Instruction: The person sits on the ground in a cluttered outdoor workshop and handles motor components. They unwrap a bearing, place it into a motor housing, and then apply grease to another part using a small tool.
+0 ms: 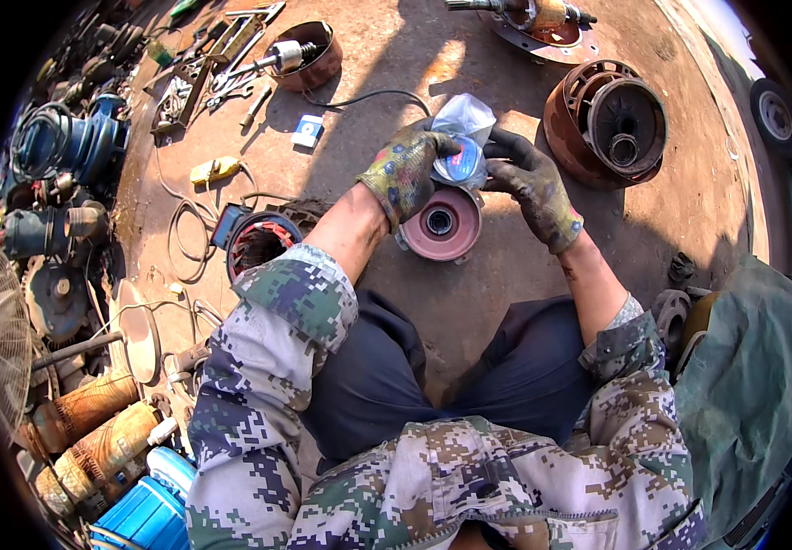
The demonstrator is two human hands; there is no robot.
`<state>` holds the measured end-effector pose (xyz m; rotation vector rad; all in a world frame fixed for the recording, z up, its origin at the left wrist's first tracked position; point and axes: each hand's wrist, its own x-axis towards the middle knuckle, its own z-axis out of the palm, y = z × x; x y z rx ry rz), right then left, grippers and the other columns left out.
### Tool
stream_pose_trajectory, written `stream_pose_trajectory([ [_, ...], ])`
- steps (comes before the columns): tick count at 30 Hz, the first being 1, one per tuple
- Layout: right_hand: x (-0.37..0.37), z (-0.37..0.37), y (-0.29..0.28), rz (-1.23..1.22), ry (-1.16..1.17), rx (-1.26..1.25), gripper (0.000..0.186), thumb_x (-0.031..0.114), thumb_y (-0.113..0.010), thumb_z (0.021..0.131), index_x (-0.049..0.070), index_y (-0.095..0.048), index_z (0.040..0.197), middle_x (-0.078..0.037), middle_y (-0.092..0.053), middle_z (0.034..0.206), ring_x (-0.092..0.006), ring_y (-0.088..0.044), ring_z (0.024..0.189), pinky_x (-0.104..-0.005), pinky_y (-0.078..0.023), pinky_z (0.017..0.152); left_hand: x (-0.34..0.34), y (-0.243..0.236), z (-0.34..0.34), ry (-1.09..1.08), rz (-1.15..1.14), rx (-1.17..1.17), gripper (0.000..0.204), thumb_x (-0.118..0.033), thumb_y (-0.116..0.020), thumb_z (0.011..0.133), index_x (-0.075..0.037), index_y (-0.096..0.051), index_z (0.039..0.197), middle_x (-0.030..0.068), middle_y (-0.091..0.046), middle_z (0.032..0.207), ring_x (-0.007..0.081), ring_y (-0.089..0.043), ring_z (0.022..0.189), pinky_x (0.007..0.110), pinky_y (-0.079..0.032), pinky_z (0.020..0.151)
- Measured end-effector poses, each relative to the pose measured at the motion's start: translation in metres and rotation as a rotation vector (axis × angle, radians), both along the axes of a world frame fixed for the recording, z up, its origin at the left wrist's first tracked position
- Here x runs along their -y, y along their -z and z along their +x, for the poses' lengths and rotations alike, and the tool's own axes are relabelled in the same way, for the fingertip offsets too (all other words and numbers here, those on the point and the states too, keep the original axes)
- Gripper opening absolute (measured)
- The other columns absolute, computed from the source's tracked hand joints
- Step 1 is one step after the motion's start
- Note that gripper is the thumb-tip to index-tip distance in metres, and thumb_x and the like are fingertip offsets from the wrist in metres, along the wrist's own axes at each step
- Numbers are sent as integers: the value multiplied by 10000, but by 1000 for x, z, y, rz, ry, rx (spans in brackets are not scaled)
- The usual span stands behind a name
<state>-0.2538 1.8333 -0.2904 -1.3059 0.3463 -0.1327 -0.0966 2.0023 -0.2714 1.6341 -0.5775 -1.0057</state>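
In the middle, my left hand point(409, 171), in a stained patterned glove, is closed on a round packet point(458, 161) with a blue label, wrapped in clear plastic. The loose end of the plastic bag point(465, 116) stands up at its far side. My right hand point(535, 183), gloved too, has its fingertips and thumb at the packet's right edge, bent around it. Just below the packet is a reddish round end cover point(443, 225) with a dark ring in its centre. What the packet holds inside cannot be made out.
A rust-brown motor housing point(609, 124) stands right, a rotor on a flange point(542, 27) behind it. A blue-and-white box point(308, 130), a pot with a shaft point(309, 60) and a tool tray point(180, 99) lie left. Motor parts and cables crowd the left edge; a green tarp point(753, 394) hangs right.
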Motion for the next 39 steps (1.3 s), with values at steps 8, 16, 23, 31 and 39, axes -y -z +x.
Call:
stream_pose_trajectory([
  [8, -11, -20, 5, -1100, -1310, -651, 565, 328, -674, 811, 97, -683, 1327, -155, -741, 1172, -328, -688, 1103, -413, -544, 937, -27, 42, 37, 91, 292, 846, 271, -9, -623, 904, -57, -721, 1153, 216, -723, 1168, 338, -702, 1088, 403, -542, 933],
  [16, 12, -22, 53, -829, -1021, -873, 390, 331, -687, 880, 74, -740, 1168, -121, -760, 935, -241, -730, 845, -373, -570, 750, -20, 73, 61, -318, 169, 199, 319, -20, -628, 925, 7, -604, 1241, 138, -676, 1050, 246, -704, 906, 362, -599, 786],
  [23, 81, -8, 176, -1301, -251, -675, 520, 376, -708, 879, 57, -658, 1287, -234, -698, 1211, -406, -666, 1136, -477, -529, 981, -34, 101, 118, 0, 969, 772, 267, -211, -605, 972, -85, -704, 1185, 96, -723, 1136, 239, -701, 1005, 397, -550, 854],
  [31, 94, -17, 235, -1342, -4, -686, 412, 361, -702, 914, 107, -680, 1237, -211, -654, 1204, -406, -641, 1134, -476, -519, 976, -27, 168, 223, 333, 1392, 903, 444, -532, -620, 941, -187, -753, 1187, 60, -736, 1210, 216, -708, 1075, 381, -549, 867],
  [39, 92, -20, 223, -1382, 41, -743, 360, 346, -747, 866, 73, -699, 1095, -213, -663, 1103, -394, -685, 1002, -474, -553, 888, -45, 199, 274, 211, 1389, 966, 358, -355, -608, 966, -141, -748, 1216, 110, -734, 1240, 277, -715, 1133, 400, -559, 883],
])
